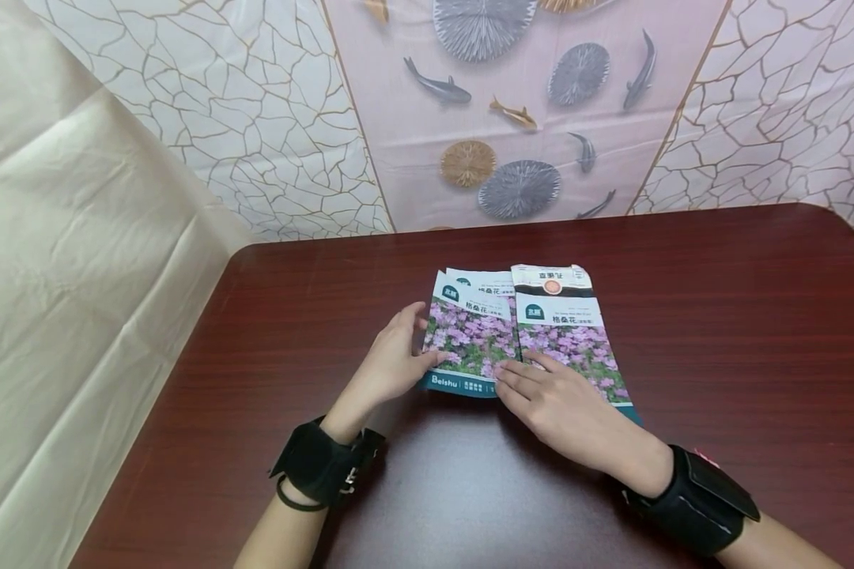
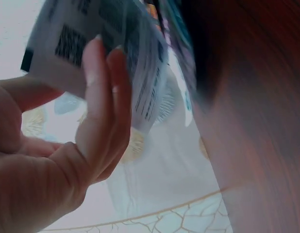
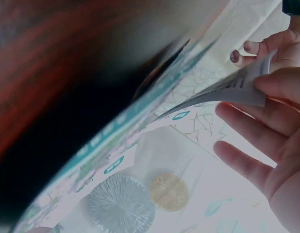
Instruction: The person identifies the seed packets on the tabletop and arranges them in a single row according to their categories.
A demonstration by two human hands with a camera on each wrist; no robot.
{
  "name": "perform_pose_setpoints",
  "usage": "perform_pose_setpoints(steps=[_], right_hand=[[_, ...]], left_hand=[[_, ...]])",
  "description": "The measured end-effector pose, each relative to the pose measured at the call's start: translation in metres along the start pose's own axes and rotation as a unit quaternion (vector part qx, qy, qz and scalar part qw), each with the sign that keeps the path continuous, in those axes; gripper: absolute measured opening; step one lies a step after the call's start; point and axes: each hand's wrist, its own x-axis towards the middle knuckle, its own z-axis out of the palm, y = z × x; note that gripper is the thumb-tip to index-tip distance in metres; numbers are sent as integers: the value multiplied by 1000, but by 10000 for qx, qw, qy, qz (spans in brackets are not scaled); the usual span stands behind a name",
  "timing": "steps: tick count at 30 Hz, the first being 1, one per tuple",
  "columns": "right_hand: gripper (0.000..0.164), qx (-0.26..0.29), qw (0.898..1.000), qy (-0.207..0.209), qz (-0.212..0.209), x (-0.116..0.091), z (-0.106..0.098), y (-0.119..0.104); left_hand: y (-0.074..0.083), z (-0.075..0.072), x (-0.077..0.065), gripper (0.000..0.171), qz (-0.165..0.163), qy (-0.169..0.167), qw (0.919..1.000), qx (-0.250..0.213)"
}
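Note:
A flower seed packet (image 1: 470,336) with pink blossoms and a teal lower band is tilted up in front of me. My left hand (image 1: 391,356) holds its left side, thumb on the front and fingers against the printed back (image 2: 111,43). At its lower right corner my right hand (image 1: 562,407) pinches the edge; in the right wrist view the thumb (image 3: 281,85) presses on the curved packet end. A matching packet (image 1: 569,316) lies to the right, partly covered by the right hand. Another packet (image 1: 480,278) peeks out behind the held one.
Beneath everything is a dark red-brown table (image 1: 256,332). Above the right packet shows a white and black packet end (image 1: 551,279) with upside-down print. A patterned cloth (image 1: 512,118) hangs behind the table, and a cream cloth (image 1: 78,276) covers the left side.

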Motion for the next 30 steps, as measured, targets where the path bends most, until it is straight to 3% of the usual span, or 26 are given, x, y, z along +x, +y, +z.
perform_pose_setpoints(steps=[6, 10, 21, 26, 30], right_hand=[[30, -97, 9996, 267, -32, 1, -3, 2], [30, -116, 9994, 314, -80, 2, -3, 2], [26, -40, 9986, 527, -97, 3, -4, 2], [54, 74, 9966, 816, -123, 4, -4, 0], [51, 146, 9958, 893, -141, 5, -4, 0]], left_hand=[[7, -4, -3, 65, -76, 198, 9947, -1003], [10, -5, -5, 61, -172, 395, 9898, -1354], [7, -15, -8, 46, -526, 769, 9870, -1311], [2, -31, -10, 44, -619, 1030, 9858, -1175], [-1, -46, -13, 46, -701, 1316, 9829, -1079]])
